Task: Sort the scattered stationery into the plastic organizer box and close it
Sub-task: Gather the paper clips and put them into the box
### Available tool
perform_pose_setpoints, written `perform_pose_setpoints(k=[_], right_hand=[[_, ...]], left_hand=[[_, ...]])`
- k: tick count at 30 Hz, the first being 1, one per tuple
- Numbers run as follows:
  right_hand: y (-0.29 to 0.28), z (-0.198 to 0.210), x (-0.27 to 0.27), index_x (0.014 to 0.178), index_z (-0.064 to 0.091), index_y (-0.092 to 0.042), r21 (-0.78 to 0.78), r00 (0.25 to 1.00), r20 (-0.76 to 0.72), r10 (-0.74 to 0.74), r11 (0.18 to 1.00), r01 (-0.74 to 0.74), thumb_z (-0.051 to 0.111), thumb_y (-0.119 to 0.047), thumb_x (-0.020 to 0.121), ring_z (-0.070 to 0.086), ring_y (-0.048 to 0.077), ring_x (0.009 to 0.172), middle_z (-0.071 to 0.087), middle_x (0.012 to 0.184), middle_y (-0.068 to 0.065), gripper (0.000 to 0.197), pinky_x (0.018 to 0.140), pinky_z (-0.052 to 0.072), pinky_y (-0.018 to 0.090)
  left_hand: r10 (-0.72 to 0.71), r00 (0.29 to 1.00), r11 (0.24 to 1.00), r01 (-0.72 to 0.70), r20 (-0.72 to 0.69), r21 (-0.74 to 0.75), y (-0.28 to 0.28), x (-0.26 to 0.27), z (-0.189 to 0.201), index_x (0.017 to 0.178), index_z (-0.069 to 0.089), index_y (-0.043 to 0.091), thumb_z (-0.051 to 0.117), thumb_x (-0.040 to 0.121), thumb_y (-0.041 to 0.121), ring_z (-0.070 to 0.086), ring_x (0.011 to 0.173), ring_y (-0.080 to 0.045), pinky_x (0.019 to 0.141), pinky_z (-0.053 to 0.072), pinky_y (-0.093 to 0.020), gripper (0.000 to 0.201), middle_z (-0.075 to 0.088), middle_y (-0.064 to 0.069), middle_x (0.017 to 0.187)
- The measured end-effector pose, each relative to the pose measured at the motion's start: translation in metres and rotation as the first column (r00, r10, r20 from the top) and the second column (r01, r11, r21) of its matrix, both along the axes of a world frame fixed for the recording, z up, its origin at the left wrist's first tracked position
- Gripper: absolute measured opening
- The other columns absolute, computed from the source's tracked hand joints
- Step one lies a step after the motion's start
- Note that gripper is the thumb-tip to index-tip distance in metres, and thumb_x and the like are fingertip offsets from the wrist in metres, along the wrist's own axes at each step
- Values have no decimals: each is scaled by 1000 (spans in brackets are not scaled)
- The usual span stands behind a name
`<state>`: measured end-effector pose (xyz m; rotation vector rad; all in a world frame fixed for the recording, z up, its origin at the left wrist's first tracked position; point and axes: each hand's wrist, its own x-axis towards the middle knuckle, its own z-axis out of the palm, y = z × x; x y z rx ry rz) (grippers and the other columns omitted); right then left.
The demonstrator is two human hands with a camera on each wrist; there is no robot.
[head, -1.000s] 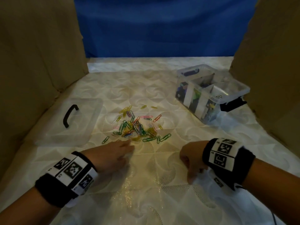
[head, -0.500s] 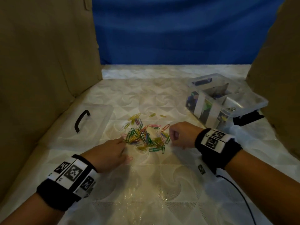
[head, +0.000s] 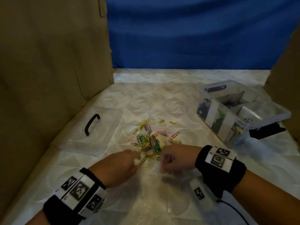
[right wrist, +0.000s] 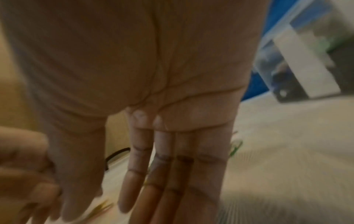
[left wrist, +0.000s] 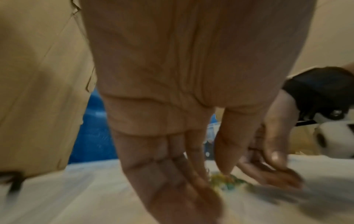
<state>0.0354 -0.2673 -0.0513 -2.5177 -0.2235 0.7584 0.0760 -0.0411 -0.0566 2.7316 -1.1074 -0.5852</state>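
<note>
A heap of coloured paper clips (head: 149,142) lies on the white quilted surface. My left hand (head: 129,158) touches the heap's near left edge and my right hand (head: 168,158) touches its near right edge, palms turned toward each other. In the left wrist view the left fingers (left wrist: 172,174) are straight and angled down, with paper clips (left wrist: 226,181) between them and the right hand (left wrist: 272,159). The right fingers (right wrist: 172,174) are also straight. Neither hand grips anything. The clear organizer box (head: 276,109) stands open at the right, its compartments holding dark and green items.
The clear lid (head: 103,137) with a black handle (head: 91,124) lies flat to the left of the clips. Cardboard walls stand at left (head: 48,62) and right (head: 289,78), with a blue backdrop (head: 186,33) behind. A black cable (head: 233,208) trails from the right wristband.
The right hand moved forward and left to the heap's near right side. The left hand edged forward to the heap's near left side. The two hands now flank the clips closely.
</note>
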Motion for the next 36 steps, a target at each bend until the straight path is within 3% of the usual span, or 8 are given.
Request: perform_pose_setpoints(k=[3,6,14,17,20,25,30,36], right_hand=[[7,-4,1,101,68,-7,51,987,-145,76,996,-70,62,-30,89,60,10,66,69,86,2,27,65,48,21],[3,-7,29,87,64,-13,-119,997,7,83,990,-81,56,-28,91,54,14,76,66,88,3,17,72,44,26],[-19,11,66,83,56,-9,-126,959,181,-220,962,244,49,-23,91,52,28,75,54,86,19,17,68,38,31],[-70,-52,123,132,43,-18,-325,933,228,-277,882,341,49,-61,84,48,36,118,44,133,8,64,97,43,42],[-138,-159,195,140,17,-48,-373,980,130,-148,909,187,34,-98,50,27,41,132,21,157,2,105,104,31,59],[-6,-49,91,153,2,-14,-455,968,114,-223,855,250,33,-51,97,-3,36,148,-7,161,10,75,120,8,45],[-20,-15,106,118,51,-4,-354,968,105,-230,901,252,36,-26,99,55,29,110,44,140,17,33,89,41,33],[-12,-26,133,141,36,-10,-405,981,173,-93,901,157,40,-32,97,33,39,133,25,151,15,49,108,34,50]], left_hand=[[-13,991,989,33,-137,146,3,-3,3,116,54,21,37,99,23,52,94,-12,83,41,-24,24,62,-1,117],[-2,979,987,34,-205,156,-18,17,3,110,59,13,43,95,17,48,89,-10,78,36,-22,22,63,-6,114],[190,973,965,-210,-131,-158,-58,95,22,114,62,10,43,96,12,53,111,-21,90,41,-27,26,55,-9,127],[285,958,955,-287,-35,-77,-67,122,15,142,40,17,38,98,13,42,131,-31,106,38,-37,44,32,-10,150],[219,976,967,-219,18,129,-73,128,-3,151,20,18,32,102,16,35,139,-31,113,32,-42,51,21,-10,158],[45,999,991,-46,8,129,-77,101,-15,150,25,12,33,99,9,28,142,-30,116,25,-40,52,22,-13,157],[89,996,995,-88,-4,39,-60,94,-10,149,28,14,40,97,7,28,144,-21,118,21,-29,54,26,-7,157],[118,992,988,-121,37,96,-72,108,-1,139,41,9,44,96,10,46,128,-35,105,39,-44,43,40,-15,144]])
